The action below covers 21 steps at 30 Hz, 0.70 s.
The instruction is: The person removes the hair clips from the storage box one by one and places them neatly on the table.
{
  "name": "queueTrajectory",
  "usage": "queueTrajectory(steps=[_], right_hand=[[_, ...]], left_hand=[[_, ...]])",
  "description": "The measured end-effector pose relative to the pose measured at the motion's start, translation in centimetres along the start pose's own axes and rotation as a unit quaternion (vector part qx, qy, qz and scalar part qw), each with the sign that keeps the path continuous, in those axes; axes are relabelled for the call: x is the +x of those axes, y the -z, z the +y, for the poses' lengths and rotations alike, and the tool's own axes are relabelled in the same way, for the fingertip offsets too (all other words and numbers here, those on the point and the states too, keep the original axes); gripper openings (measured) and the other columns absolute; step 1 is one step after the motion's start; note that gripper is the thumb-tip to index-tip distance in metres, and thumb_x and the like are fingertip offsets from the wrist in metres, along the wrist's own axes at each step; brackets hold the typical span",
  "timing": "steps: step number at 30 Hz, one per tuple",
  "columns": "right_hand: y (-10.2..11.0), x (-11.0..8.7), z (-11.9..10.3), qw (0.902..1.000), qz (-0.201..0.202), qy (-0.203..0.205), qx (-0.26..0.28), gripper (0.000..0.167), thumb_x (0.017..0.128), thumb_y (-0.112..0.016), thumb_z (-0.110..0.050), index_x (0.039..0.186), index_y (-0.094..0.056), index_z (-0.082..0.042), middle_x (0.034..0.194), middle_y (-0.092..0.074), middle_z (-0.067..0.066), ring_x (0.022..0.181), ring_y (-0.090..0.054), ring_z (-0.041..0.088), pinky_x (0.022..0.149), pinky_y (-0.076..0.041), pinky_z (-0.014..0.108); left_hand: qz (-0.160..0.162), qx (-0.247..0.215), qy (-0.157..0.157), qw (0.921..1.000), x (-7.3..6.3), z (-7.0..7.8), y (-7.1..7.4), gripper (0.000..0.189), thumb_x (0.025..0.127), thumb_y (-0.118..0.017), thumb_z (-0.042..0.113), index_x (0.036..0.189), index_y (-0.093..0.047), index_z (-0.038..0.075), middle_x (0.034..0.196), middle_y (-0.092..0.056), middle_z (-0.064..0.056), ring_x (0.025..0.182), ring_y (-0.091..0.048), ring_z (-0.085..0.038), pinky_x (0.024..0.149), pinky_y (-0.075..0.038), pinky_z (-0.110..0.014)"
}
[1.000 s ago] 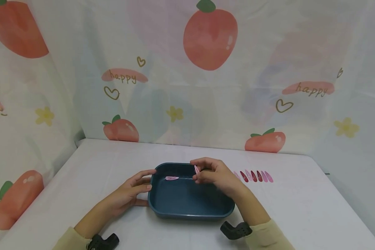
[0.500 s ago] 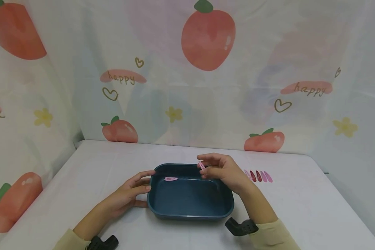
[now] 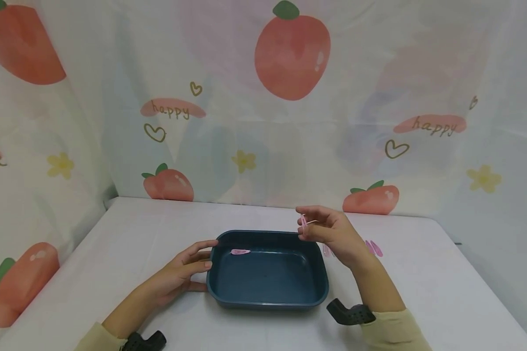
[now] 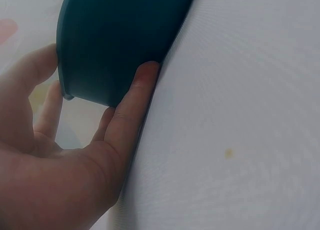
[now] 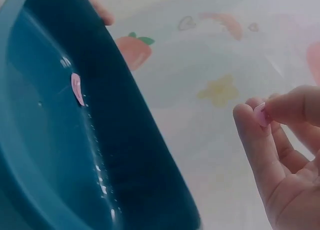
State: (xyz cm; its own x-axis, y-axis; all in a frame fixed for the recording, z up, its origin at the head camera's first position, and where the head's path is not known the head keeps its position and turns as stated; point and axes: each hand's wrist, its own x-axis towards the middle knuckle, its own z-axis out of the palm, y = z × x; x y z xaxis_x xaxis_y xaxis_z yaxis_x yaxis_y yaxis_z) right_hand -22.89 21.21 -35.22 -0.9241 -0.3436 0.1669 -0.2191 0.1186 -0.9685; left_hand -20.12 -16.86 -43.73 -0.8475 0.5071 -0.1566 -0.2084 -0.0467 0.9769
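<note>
My right hand (image 3: pixel 334 236) pinches a pink snap hair clip (image 3: pixel 303 222) between thumb and index finger, above and right of the back right corner of a dark blue tray (image 3: pixel 268 282). In the right wrist view only the end of this held clip (image 5: pixel 261 115) shows between the fingertips. Another pink hair clip (image 3: pixel 240 252) lies inside the tray near its back left. My left hand (image 3: pixel 177 270) touches the tray's left end with spread, fairly straight fingers; in the left wrist view its fingertips (image 4: pixel 147 72) press the outer wall.
On the white table (image 3: pixel 421 282), pink hair clips (image 3: pixel 374 248) lie right of the tray, partly hidden by my right hand and wrist. A patterned cloth (image 3: pixel 290 146) hangs behind the table.
My right hand has moved right and up with the pink hair clip, away from over the tray, and now covers more of the clip row. My left hand and the tray stay put.
</note>
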Motion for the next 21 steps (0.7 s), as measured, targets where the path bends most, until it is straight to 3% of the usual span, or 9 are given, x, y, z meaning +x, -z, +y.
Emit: queueTrajectory(steps=[21], right_hand=[[4.9, -1.2, -0.6, 0.9975, 0.065, 0.022, -0.018, 0.04, 0.095, -0.064, -0.003, 0.135, -0.058, -0.008, 0.107, -0.056, 0.008, 0.095, -0.07, 0.015, 0.084, -0.058, 0.028]], left_hand=[[0.011, 0.005, 0.002, 0.9999, -0.1, 0.0, -0.1, 0.057, 0.101, -0.059, 0.017, 0.153, -0.036, 0.019, 0.158, -0.026, -0.023, 0.134, -0.045, -0.041, 0.091, -0.053, -0.059]])
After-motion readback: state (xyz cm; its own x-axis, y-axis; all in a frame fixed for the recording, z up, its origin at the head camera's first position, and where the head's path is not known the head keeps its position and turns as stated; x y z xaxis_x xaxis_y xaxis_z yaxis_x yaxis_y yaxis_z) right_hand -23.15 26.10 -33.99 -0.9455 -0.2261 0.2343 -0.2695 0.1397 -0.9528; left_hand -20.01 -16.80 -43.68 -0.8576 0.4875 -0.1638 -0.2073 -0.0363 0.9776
